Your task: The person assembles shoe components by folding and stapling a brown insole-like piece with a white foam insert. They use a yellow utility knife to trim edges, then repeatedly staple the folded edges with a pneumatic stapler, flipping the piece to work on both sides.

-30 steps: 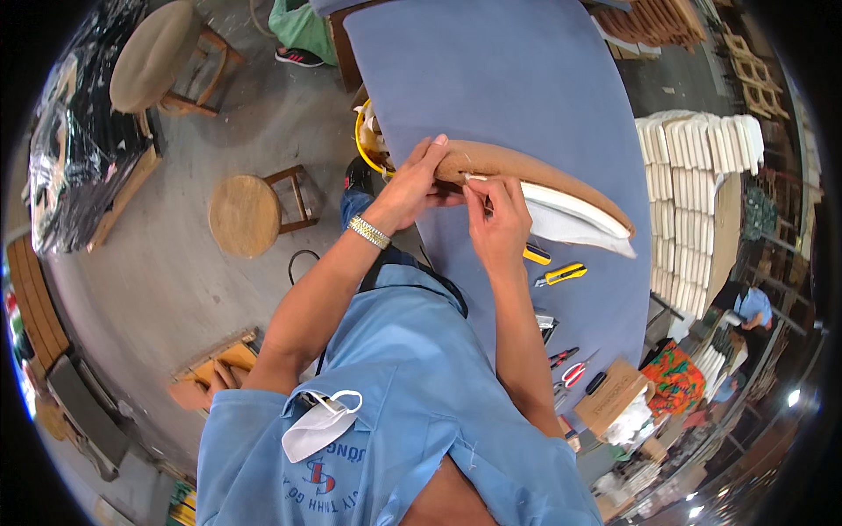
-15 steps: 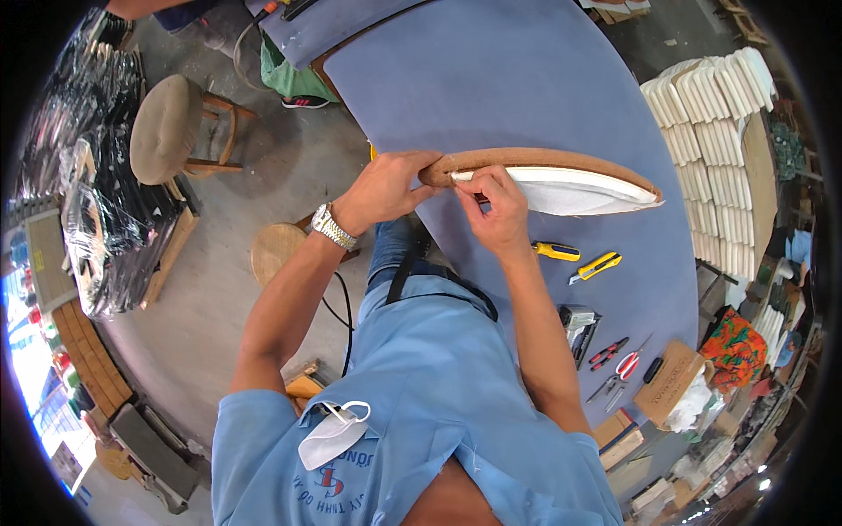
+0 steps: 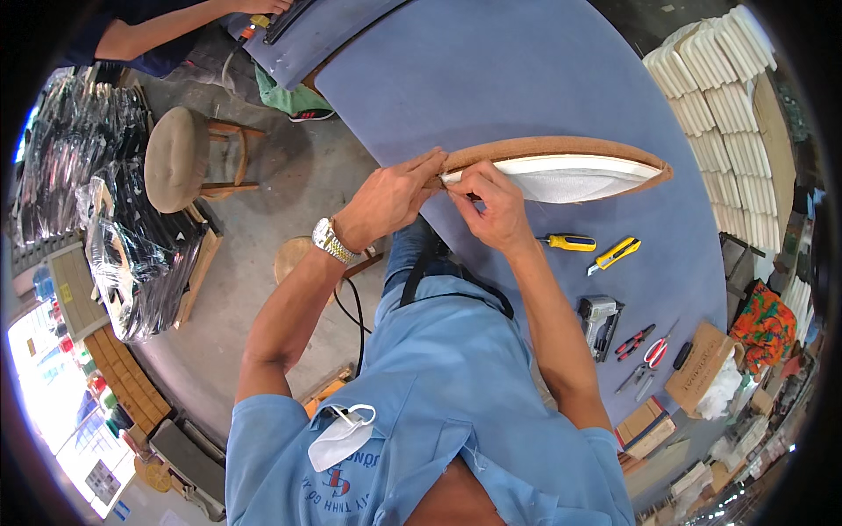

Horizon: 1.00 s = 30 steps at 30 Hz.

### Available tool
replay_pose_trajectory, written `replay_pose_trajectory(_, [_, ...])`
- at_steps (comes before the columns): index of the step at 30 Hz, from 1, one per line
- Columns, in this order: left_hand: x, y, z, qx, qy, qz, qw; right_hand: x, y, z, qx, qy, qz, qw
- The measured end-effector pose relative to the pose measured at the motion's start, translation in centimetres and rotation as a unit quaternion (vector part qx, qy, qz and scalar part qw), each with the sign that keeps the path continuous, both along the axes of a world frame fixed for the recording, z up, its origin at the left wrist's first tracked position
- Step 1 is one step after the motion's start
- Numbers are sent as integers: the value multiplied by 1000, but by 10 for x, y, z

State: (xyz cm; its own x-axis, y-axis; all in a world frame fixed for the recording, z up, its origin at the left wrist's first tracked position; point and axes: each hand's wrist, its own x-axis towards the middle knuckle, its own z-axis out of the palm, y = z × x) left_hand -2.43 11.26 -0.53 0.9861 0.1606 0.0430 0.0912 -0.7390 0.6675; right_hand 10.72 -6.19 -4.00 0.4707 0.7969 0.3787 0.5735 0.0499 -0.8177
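Note:
A long curved upholstered panel [image 3: 561, 145], covered in brown fabric, rests over the blue-grey table [image 3: 456, 79]. On its near side show a white edge strip and a pale lining [image 3: 570, 182]. My left hand [image 3: 390, 202] is closed round the panel's left end, the fingers bent over the brown fabric. Right beside it, my right hand [image 3: 491, 210] pinches the edge where the white strip meets the brown cover. What lies exactly between those fingertips is hidden.
Right of my right forearm lie a yellow screwdriver [image 3: 572, 242], a yellow utility knife [image 3: 614, 255], a staple gun [image 3: 600, 324], pliers [image 3: 635, 342], red-handled scissors [image 3: 656, 352] and a cardboard box [image 3: 702, 368]. A padded stool [image 3: 177, 159] stands left. A co-worker's arm [image 3: 167, 28] reaches in at top left.
My view has shifted a little, and more of the co-worker's arm shows at the top left. Both my hands stay at the panel's left end; my right fingers have shifted slightly there.

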Motion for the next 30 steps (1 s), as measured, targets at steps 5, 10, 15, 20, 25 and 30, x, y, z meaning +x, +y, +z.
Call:
replay_pose_trajectory(5, [0, 4, -5, 8, -4, -16, 1000, 2, 4, -2, 19, -13, 6, 1000])
replay_pose_trajectory(10, [0, 6, -5, 15, -25, -35, 999, 0, 2, 2, 22, -13, 6, 1000])
replay_pose_trajectory(15, [3, 5, -3, 17, -7, -39, 999, -6, -5, 14, 21, 27, -25, 999])
replay_pose_trajectory(20, [-4, 6, -9, 18, -21, -36, 999, -3, -94, 22, 42, 32, -190, 980])
replay_pose_trajectory(25, [3, 12, -4, 21, 10, -26, 999, -5, -323, -99, -276, -32, -517, 809])
replay_pose_trajectory(30, [2, 18, -14, 1, -29, -14, 999, -33, -364, -112, -369, 10, -564, 738])
